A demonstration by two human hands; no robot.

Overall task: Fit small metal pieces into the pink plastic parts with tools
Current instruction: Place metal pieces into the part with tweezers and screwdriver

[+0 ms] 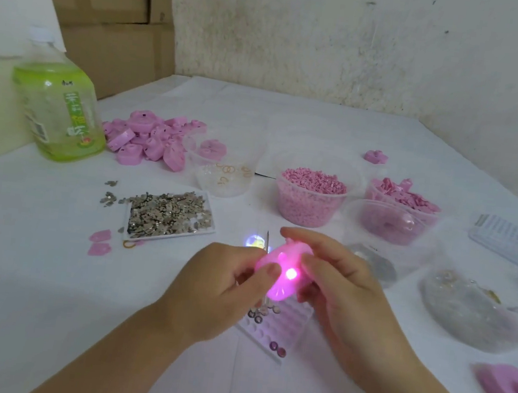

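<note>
Left hand (226, 276) and right hand (338, 286) gripping a lit pink plastic part (282, 260) in curled fingers (271, 269) above the counter (49, 269), thin pointed tool (267, 239) upright behind it, tray of small metal pieces (168, 212) beyond

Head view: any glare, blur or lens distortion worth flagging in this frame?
Head view: the glowing spot on the pink part, held by the left hand and right hand, blows out to white. Head view: pink pieces at the lower right edge are blurred. Head view: the green bottle leans from wide-angle distortion. Head view: light elsewhere is flat, shadows faint.
</note>
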